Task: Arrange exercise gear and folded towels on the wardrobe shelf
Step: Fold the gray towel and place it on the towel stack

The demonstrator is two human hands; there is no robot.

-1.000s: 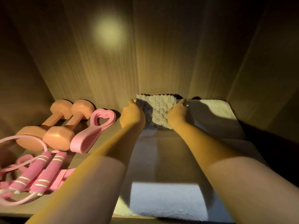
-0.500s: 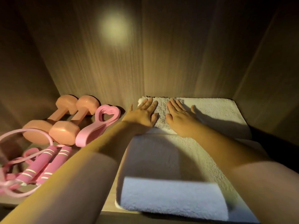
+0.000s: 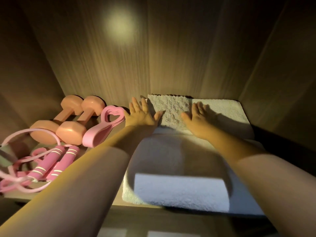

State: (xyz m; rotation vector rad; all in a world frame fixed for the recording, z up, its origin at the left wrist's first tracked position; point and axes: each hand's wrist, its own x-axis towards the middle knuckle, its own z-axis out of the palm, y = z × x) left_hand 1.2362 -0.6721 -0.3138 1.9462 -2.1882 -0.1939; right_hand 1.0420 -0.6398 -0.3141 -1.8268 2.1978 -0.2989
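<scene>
A folded white towel lies at the back of the wardrobe shelf, and a second folded white towel sits in front of it near the shelf edge. My left hand rests flat with spread fingers at the back towel's left edge. On the same towel, further right, my right hand lies flat and open. Two peach dumbbells lie side by side at the left. A pink heart-shaped grip trainer lies beside them. A pink jump rope is coiled at the front left.
The wooden back wall stands right behind the towels, and side walls close in left and right. The shelf's front edge runs under my forearms. A grey object pokes in at the far left.
My hands went from pinching the back towel's raised edge to lying flat on it, then slid apart, the left to its left edge, the right further right.
</scene>
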